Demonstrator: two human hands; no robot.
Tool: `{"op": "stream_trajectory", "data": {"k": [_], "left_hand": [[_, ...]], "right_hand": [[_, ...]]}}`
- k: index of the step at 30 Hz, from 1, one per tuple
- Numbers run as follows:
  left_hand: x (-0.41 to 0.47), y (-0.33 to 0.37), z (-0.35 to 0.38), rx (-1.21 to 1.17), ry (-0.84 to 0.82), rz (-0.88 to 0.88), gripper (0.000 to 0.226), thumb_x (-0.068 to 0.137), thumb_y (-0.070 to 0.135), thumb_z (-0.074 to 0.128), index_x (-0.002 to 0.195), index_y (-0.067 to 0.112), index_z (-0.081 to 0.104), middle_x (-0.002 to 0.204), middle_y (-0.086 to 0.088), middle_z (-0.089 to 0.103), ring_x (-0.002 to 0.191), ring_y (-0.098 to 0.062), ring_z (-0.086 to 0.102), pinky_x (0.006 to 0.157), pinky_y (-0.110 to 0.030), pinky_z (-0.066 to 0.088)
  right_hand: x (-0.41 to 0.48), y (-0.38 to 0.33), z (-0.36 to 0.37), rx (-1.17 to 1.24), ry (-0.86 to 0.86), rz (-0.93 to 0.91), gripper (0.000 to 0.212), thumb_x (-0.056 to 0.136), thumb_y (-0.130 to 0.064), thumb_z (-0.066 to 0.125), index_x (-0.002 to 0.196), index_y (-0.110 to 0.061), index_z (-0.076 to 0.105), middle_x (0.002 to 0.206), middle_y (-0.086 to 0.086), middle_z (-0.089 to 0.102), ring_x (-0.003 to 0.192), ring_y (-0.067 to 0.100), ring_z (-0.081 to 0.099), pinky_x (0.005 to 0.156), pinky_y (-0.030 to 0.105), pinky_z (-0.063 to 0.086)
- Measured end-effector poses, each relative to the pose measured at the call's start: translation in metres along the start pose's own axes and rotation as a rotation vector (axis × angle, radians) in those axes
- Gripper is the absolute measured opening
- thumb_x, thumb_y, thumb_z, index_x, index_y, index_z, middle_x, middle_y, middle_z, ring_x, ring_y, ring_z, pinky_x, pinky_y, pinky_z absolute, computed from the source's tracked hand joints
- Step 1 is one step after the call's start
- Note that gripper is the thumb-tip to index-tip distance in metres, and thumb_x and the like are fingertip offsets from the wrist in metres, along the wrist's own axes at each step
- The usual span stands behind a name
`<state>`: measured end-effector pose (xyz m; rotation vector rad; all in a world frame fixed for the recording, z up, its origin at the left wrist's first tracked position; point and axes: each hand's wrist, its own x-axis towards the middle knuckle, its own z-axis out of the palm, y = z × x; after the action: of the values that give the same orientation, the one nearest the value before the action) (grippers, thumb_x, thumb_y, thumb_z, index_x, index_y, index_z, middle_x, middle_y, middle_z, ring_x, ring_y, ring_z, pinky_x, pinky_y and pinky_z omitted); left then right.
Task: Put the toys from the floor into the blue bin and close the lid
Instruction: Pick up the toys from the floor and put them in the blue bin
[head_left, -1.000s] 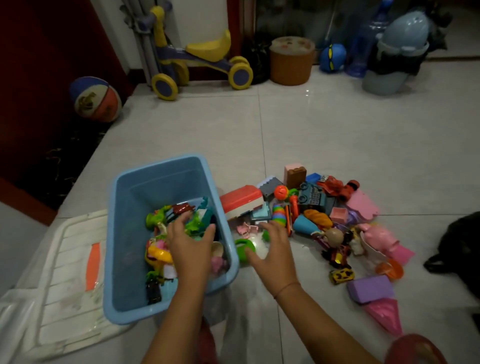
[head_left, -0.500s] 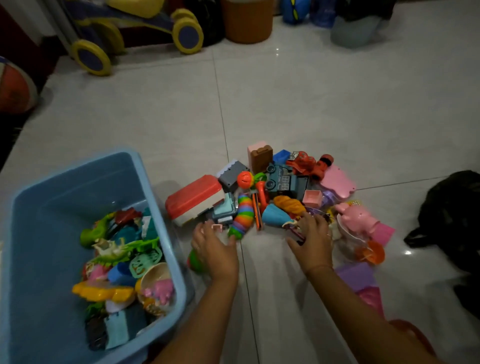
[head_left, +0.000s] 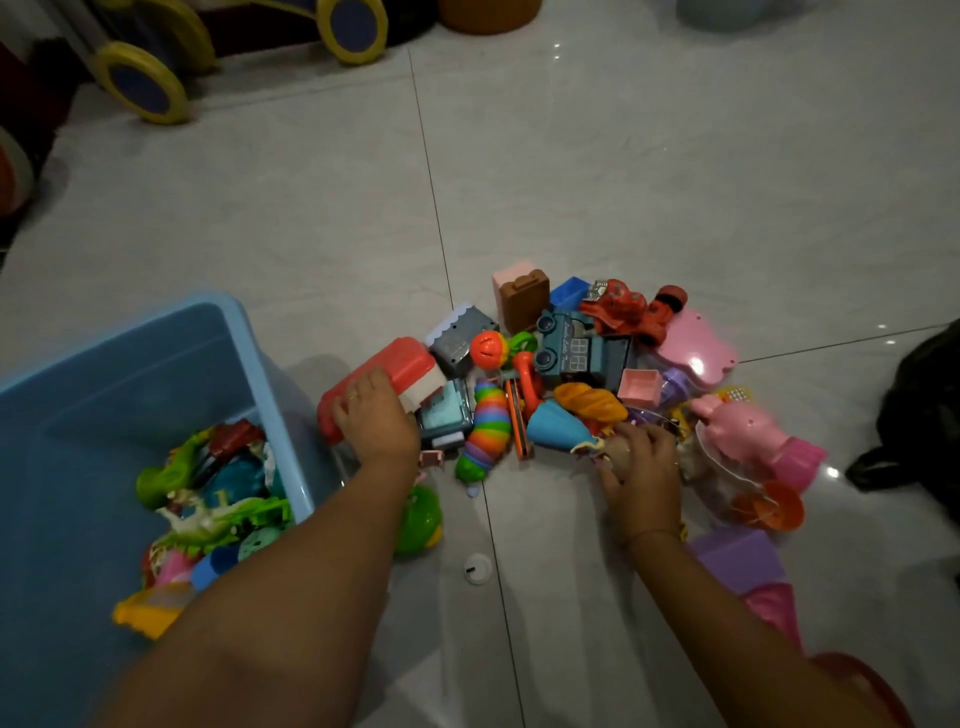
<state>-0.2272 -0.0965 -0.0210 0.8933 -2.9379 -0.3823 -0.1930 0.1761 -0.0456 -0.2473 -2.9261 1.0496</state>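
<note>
The blue bin stands open at the lower left, with several toys heaped in its near half. A pile of toys lies on the floor to its right. At the pile's left edge is a red-roofed toy house, and my left hand grips its near end. A rainbow slug lies between my two hands. My right hand curls round a small doll with a blue dress at the pile's near side. The bin's lid is out of view.
A green ball and a small white cap lie on the tiles near my left arm. A purple block sits by my right forearm. There is a black bag at the right and a ride-on toy's wheels at the far left.
My left hand left the bin and moved up onto the red-roofed house. My right hand shifted right and closed round the small doll. The view tilted down and right.
</note>
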Motion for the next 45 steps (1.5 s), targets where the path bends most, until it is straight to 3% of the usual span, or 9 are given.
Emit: {"op": "stream_trajectory", "data": {"k": [8,15,23,28,37,40,41,43,45], "left_hand": [[-0.013,0.019,-0.048,-0.404,0.108,-0.249,0.052,0.073,0.026,0.075,0.115,0.008,0.051,0.112,-0.016,0.062,0.102,-0.037,0.059,0.086,-0.045,0.050],[-0.038,0.020,-0.131,-0.979,0.158,-0.380,0.050,0.072,0.034,0.077,0.115,0.014,0.059,0.105,0.000,0.066,0.090,-0.017,0.063,0.076,-0.028,0.052],[-0.038,-0.125,-0.208,-1.854,0.148,-0.791,0.051,0.085,0.034,0.065,0.130,0.013,0.051,0.125,-0.007,0.062,0.101,-0.024,0.065,0.074,-0.043,0.055],[-0.057,-0.166,-0.200,-1.803,-0.148,-1.079,0.031,0.095,0.040,0.047,0.110,0.013,0.055,0.133,-0.013,0.048,0.124,-0.029,0.045,0.098,-0.048,0.038],[-0.004,-0.180,-0.148,-1.982,-0.091,-1.132,0.052,0.097,0.033,0.046,0.141,0.007,0.033,0.141,-0.015,0.043,0.131,-0.034,0.040,0.111,-0.049,0.032],[0.002,-0.192,-0.131,-1.771,-0.133,-1.266,0.049,0.092,0.026,0.055,0.135,0.005,0.042,0.129,-0.014,0.049,0.120,-0.030,0.044,0.105,-0.035,0.041],[0.002,-0.191,-0.131,-1.577,-0.126,-1.229,0.049,0.092,0.028,0.055,0.133,0.004,0.045,0.130,-0.015,0.050,0.117,-0.030,0.046,0.095,-0.027,0.047],[0.004,-0.192,-0.138,-1.702,-0.083,-1.309,0.044,0.098,0.015,0.045,0.137,-0.002,0.039,0.139,-0.016,0.043,0.118,-0.029,0.045,0.072,-0.011,0.052],[0.002,-0.187,-0.153,-1.855,-0.036,-1.325,0.045,0.097,0.006,0.043,0.141,0.003,0.033,0.145,-0.017,0.034,0.129,-0.034,0.038,0.091,-0.024,0.052]], "right_hand": [[-0.013,-0.034,-0.015,0.110,0.116,-0.004,0.043,0.069,-0.011,0.076,0.110,-0.009,0.060,0.112,0.018,0.048,0.102,0.032,0.051,0.093,0.035,0.041],[-0.040,-0.123,-0.047,0.309,0.114,-0.083,0.040,0.072,-0.021,0.075,0.107,-0.015,0.058,0.108,0.004,0.050,0.101,0.019,0.051,0.092,0.038,0.047],[-0.137,-0.234,-0.049,0.494,-0.144,-0.270,0.038,0.074,-0.031,0.074,0.102,-0.029,0.048,0.105,-0.005,0.049,0.095,0.009,0.050,0.080,0.019,0.043],[-0.183,-0.269,-0.012,0.418,-0.314,-0.320,0.040,0.075,-0.032,0.071,0.104,-0.029,0.046,0.109,-0.009,0.038,0.099,0.009,0.048,0.089,0.026,0.045],[-0.184,-0.270,0.023,0.245,-0.346,-0.378,0.037,0.081,-0.025,0.063,0.115,-0.022,0.047,0.115,-0.008,0.032,0.102,0.006,0.040,0.098,0.022,0.037],[-0.193,-0.271,0.038,0.140,-0.463,-0.422,0.054,0.083,-0.029,0.055,0.134,-0.024,0.037,0.143,-0.005,0.027,0.131,0.012,0.030,0.112,0.021,0.022],[-0.196,-0.272,0.042,0.116,-0.494,-0.423,0.058,0.084,-0.030,0.053,0.137,-0.026,0.032,0.148,-0.007,0.021,0.137,0.012,0.024,0.115,0.024,0.020],[-0.198,-0.272,0.047,0.103,-0.507,-0.428,0.061,0.082,-0.030,0.048,0.140,-0.026,0.028,0.152,-0.008,0.016,0.140,0.012,0.020,0.117,0.028,0.019],[-0.196,-0.271,0.046,0.102,-0.520,-0.425,0.061,0.084,-0.026,0.051,0.140,-0.026,0.027,0.152,-0.008,0.015,0.140,0.011,0.019,0.117,0.027,0.018]]}}
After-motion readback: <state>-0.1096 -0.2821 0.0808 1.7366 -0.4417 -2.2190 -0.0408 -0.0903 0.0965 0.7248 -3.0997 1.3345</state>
